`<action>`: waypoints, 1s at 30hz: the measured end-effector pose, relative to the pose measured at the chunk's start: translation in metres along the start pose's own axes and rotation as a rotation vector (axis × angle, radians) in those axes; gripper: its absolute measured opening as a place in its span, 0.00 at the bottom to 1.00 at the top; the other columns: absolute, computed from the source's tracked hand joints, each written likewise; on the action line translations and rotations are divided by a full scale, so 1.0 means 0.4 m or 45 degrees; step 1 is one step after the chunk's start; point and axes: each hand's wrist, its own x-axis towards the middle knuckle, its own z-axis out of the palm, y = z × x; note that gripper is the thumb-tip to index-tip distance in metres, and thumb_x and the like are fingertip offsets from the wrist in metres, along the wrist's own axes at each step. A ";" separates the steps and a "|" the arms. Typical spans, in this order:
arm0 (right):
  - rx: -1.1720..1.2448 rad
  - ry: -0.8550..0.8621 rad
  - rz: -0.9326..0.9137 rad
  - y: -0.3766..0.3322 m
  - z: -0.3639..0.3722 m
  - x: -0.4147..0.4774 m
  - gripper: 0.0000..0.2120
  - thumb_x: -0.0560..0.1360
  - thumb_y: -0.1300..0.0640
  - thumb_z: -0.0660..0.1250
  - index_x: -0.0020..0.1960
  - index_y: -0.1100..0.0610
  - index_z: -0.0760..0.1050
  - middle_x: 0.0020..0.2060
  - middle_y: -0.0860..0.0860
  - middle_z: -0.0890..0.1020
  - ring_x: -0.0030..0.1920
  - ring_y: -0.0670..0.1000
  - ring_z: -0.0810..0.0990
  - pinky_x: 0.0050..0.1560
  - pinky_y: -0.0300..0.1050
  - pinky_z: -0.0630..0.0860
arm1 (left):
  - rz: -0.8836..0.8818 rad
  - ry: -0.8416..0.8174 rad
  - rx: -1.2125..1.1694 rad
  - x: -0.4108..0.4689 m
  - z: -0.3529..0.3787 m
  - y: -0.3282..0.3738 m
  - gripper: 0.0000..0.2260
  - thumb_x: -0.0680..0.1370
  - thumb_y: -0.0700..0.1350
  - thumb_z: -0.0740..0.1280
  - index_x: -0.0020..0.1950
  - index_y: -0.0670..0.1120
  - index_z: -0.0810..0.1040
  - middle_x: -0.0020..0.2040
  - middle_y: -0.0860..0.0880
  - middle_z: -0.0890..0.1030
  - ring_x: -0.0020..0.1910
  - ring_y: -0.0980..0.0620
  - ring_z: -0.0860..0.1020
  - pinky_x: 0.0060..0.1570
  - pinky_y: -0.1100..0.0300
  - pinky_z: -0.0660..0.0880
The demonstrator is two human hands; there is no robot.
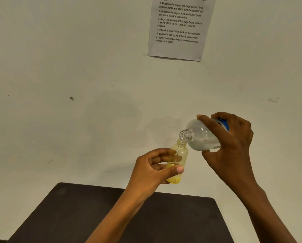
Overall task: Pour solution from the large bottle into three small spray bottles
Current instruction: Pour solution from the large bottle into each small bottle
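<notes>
Right hand (234, 137) grasps tilted large bottle (202, 135), seemingly touching left-hand (153, 170)-gripped small bottle (179, 155).

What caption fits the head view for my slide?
Right hand tilts the large bottle over the yellow small bottle held by the left hand.

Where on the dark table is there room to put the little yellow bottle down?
The dark table is bare left of the left hand's arm, and between both arms. It is crowded above, where the right hand tips the large bottle at the small yellow bottle.
</notes>
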 end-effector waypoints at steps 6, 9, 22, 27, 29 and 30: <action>-0.004 -0.001 0.001 -0.001 -0.003 0.001 0.41 0.57 0.66 0.79 0.64 0.46 0.66 0.57 0.58 0.74 0.60 0.57 0.63 0.57 0.48 0.60 | 0.022 0.002 -0.006 -0.001 0.001 0.001 0.15 0.67 0.41 0.75 0.50 0.54 0.79 0.48 0.54 0.83 0.47 0.53 0.83 0.40 0.59 0.81; -0.002 0.000 -0.002 -0.003 -0.004 0.001 0.41 0.56 0.67 0.79 0.64 0.47 0.67 0.57 0.58 0.74 0.60 0.57 0.63 0.57 0.48 0.60 | 0.026 0.006 0.001 0.000 0.001 0.001 0.15 0.67 0.41 0.75 0.50 0.54 0.79 0.49 0.53 0.83 0.47 0.53 0.83 0.42 0.57 0.82; -0.014 0.002 -0.010 -0.007 -0.005 0.000 0.41 0.56 0.67 0.79 0.64 0.47 0.67 0.57 0.59 0.74 0.60 0.57 0.63 0.57 0.48 0.60 | 0.053 0.004 -0.017 -0.005 -0.002 0.001 0.15 0.66 0.41 0.75 0.48 0.56 0.79 0.43 0.58 0.83 0.44 0.56 0.83 0.38 0.61 0.81; -0.018 -0.002 -0.012 -0.007 -0.006 0.002 0.41 0.56 0.67 0.79 0.64 0.47 0.67 0.57 0.59 0.74 0.60 0.57 0.63 0.57 0.49 0.60 | 0.059 -0.002 -0.025 -0.004 -0.003 0.003 0.14 0.66 0.41 0.75 0.47 0.56 0.79 0.40 0.61 0.83 0.44 0.58 0.83 0.37 0.63 0.80; -0.019 -0.002 -0.012 -0.008 -0.006 0.002 0.41 0.56 0.67 0.79 0.64 0.47 0.66 0.57 0.58 0.74 0.60 0.57 0.63 0.57 0.49 0.60 | 0.063 -0.002 -0.023 -0.005 -0.004 0.004 0.14 0.66 0.41 0.75 0.47 0.56 0.78 0.40 0.61 0.83 0.44 0.58 0.83 0.37 0.63 0.80; -0.020 0.000 -0.012 -0.008 -0.006 0.003 0.41 0.56 0.67 0.79 0.64 0.46 0.66 0.57 0.58 0.74 0.60 0.57 0.63 0.57 0.49 0.60 | 0.066 -0.004 -0.021 -0.005 -0.004 0.005 0.14 0.67 0.41 0.75 0.46 0.56 0.78 0.39 0.61 0.83 0.43 0.59 0.83 0.37 0.63 0.80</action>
